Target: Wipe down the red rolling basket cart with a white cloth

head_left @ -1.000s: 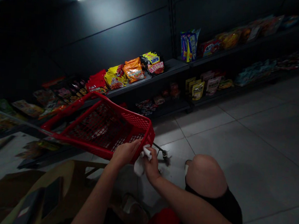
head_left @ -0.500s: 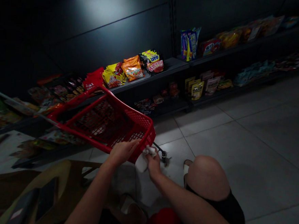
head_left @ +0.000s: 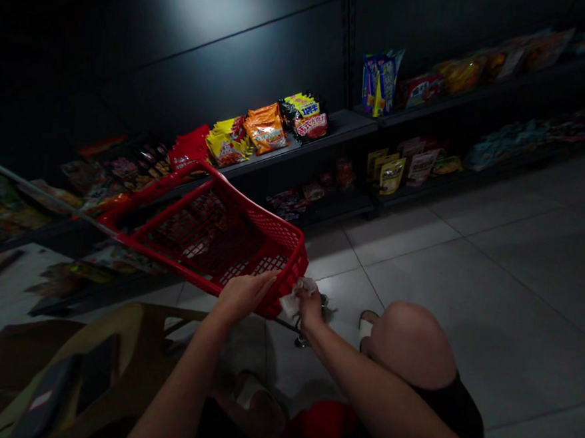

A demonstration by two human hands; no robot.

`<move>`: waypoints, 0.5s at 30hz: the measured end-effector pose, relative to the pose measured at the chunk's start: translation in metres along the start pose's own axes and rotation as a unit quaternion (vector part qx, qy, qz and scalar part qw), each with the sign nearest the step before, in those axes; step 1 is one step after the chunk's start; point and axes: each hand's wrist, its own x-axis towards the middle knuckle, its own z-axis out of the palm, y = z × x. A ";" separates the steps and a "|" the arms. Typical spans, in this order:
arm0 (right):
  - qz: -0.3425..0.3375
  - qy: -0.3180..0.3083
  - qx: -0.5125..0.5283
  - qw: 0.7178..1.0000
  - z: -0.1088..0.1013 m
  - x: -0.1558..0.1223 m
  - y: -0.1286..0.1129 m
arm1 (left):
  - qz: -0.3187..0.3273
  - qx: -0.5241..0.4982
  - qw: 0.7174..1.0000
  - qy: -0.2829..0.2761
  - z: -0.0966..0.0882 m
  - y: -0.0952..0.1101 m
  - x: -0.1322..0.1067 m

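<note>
A red plastic shopping basket on wheels stands tilted on the tiled floor before me. My left hand grips its near rim, fingers curled over the edge. My right hand is closed on a crumpled white cloth and presses it against the basket's near right corner. My bare knee shows to the right of my hands.
Dark shelves with snack and noodle packets run along the back. More packets fill a lower shelf. A brown cardboard box lies at the lower left. Grey floor tiles stretch to the right.
My right hand with the white cloth has moved up and right along the basket's corner. The cloth now sits bunched higher against the rim. My left hand keeps its hold.
</note>
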 end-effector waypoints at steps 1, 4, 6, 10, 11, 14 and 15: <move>-0.007 0.027 -0.004 1.000 0.001 0.013 -0.010 | 0.000 0.001 1.000 -0.001 0.000 0.000 0.000; -0.029 0.070 -0.007 0.997 0.005 0.028 -0.025 | -0.002 0.002 1.000 -0.006 0.000 0.003 0.001; -0.048 0.043 -0.014 0.998 0.007 0.009 -0.018 | -0.004 0.000 1.000 0.000 -0.001 0.005 0.003; -0.001 -0.072 -0.014 0.997 0.015 -0.058 -0.005 | -0.014 0.004 1.000 0.003 -0.004 0.007 0.006; 0.011 -0.090 -0.012 0.996 0.018 -0.069 -0.008 | -0.016 0.005 1.000 0.001 -0.004 0.007 0.006; -0.045 -0.108 -0.026 0.993 0.022 -0.078 -0.023 | -0.012 0.007 1.000 0.004 -0.003 0.007 0.007; -0.091 -0.113 -0.050 0.988 0.020 -0.075 -0.025 | -0.013 0.009 1.000 0.005 -0.002 0.007 0.007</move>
